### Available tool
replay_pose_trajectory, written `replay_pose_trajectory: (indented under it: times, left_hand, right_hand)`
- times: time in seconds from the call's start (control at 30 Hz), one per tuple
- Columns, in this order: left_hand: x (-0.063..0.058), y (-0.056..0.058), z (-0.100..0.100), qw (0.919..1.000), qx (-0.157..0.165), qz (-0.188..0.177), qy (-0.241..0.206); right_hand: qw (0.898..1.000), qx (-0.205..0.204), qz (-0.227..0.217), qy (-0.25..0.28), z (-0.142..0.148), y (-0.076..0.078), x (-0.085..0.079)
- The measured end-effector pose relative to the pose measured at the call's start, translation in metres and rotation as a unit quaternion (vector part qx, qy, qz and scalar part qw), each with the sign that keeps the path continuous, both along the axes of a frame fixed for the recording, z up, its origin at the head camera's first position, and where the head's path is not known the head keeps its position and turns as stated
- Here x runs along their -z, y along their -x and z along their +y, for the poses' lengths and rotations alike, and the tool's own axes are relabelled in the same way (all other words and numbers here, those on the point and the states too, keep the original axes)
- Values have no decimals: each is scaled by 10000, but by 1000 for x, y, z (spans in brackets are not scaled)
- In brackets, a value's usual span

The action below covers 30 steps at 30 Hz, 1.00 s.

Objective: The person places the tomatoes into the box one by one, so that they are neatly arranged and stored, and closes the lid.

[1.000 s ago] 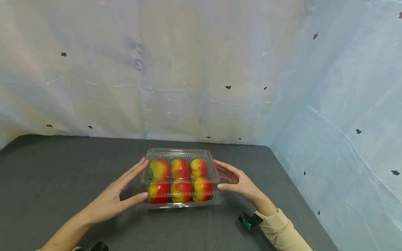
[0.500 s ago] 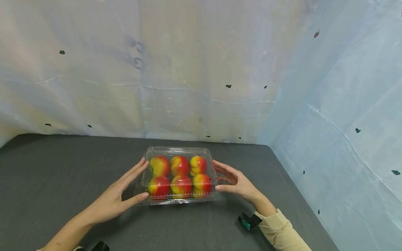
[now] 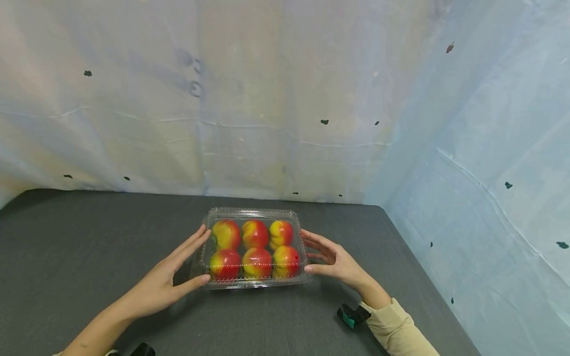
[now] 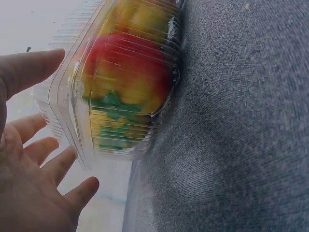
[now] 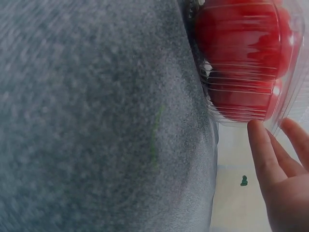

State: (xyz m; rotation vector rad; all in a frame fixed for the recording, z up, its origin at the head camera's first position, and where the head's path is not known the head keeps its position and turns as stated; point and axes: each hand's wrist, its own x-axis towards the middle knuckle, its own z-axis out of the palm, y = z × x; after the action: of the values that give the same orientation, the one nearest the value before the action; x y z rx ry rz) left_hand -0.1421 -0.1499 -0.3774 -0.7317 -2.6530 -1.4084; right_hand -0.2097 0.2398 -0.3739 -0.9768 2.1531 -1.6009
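A clear plastic clamshell box (image 3: 267,284) stands on the dark grey table, its lid over several red-and-yellow apples (image 3: 257,262) in two rows. My left hand (image 3: 162,284) is at the box's left side, thumb and fingers spread, with the fingertips right at the lid's edge. In the left wrist view the thumb (image 4: 36,67) overlaps the box's corner, and green leafy bits show on the fruit. At the right side my right hand (image 3: 336,259) has its thumb at the front corner and its fingers along the wall; the right wrist view shows fingertips at the lower lid edge.
The dark grey table (image 3: 111,237) runs back to a pale draped sheet (image 3: 267,99) with small dark marks. A bluish sheet (image 3: 481,173) hangs along the right edge. Black wrist straps (image 3: 353,315) sit at both wrists.
The box has shifted slightly away, and its tilt has changed so the front row of apples shows more from above. Both hands have stayed at its sides, nearly unmoved.
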Motion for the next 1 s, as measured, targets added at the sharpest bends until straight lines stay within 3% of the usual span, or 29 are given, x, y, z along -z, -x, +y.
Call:
replay_pose_trajectory:
  times: [0.3,0.43,0.6,0.73,0.83,0.93,1.0]
  left_hand:
    - [2,1,-3,9988,412,99,-250]
    - [2,0,-3,9985,445,-42,-311]
    - [-2,-4,-2,9989,165,-408,-148]
    - [-8,-4,-1,9959,-23,-908,-16]
    - [-11,-3,-1,9917,-136,-1278,95]
    - [-11,-2,-2,9888,-3,-1490,52]
    - [-11,-2,-4,9872,259,-1571,-107]
  right_hand:
    - [9995,106,-114,-263,-1,-4,2]
    - [9980,125,-537,-313,-2,-8,0]
    - [9897,327,-1268,-587,-3,-12,-4]
    - [9826,560,-1559,-838,-3,-13,-6]
    - [9804,491,-1750,-754,-3,-12,-7]
    - [9774,275,-2033,-515,-2,-12,-7]
    - [9743,111,-2214,-391,-2,-11,-7]
